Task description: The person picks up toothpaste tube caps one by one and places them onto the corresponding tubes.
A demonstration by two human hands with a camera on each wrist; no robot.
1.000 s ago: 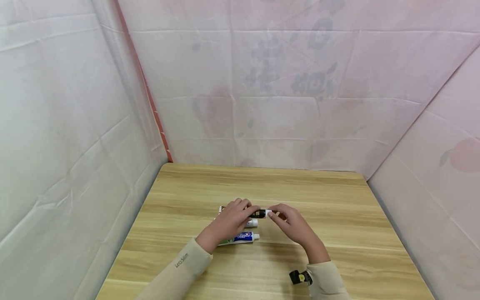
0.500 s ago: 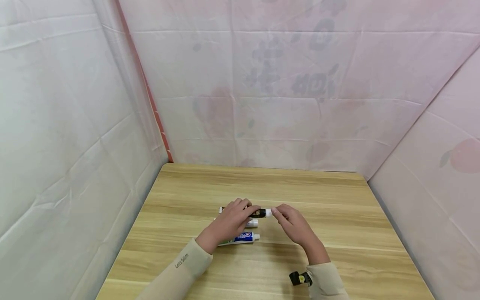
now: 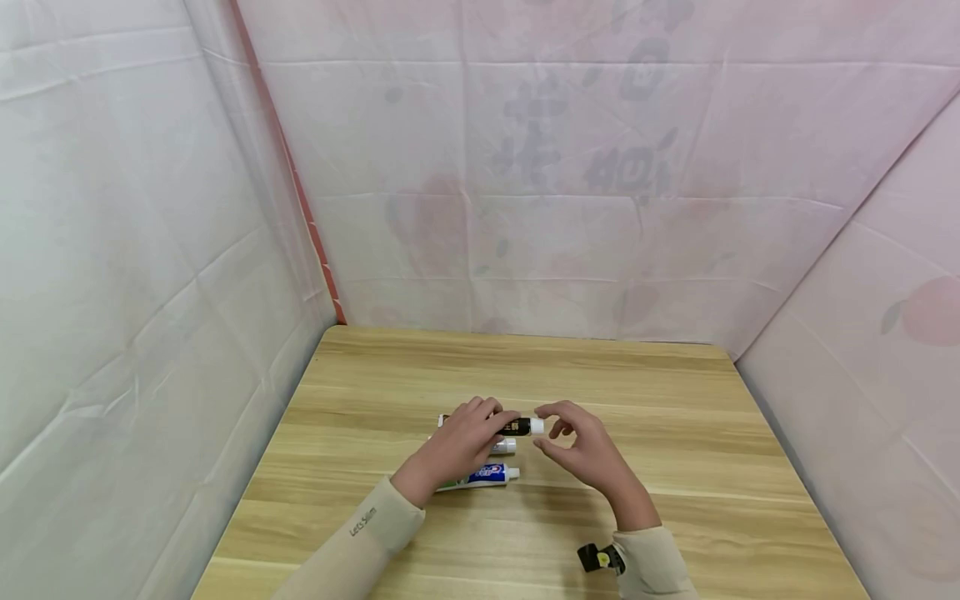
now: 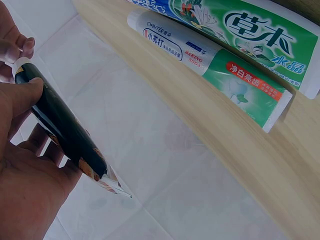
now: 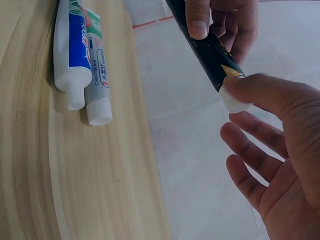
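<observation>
My left hand (image 3: pixel 459 437) grips a black toothpaste tube (image 4: pixel 60 117) with a white cap (image 3: pixel 537 426). It is held above the table, its cap pointing right toward the other hand. My right hand (image 3: pixel 588 448) is at the cap with thumb and forefinger spread apart on either side of it. In the right wrist view its thumb (image 5: pixel 255 90) overlaps the cap, while the other fingers are loosely extended below; whether the thumb touches cannot be told. Below the left hand lie a blue, green and white toothpaste tube (image 4: pixel 260 37) and a silver and green toothpaste tube (image 4: pixel 215 65).
The wood-grain table (image 3: pixel 630 375) reaches back to a pale printed cloth wall (image 3: pixel 555 250). More cloth walls stand at the left and right. A black strap mount (image 3: pixel 600 557) sits at the right wrist.
The right thumb and forefinger, closed on the cap half a second ago, have spread apart around it. The left hand and the black toothpaste tube stay nearly still.
</observation>
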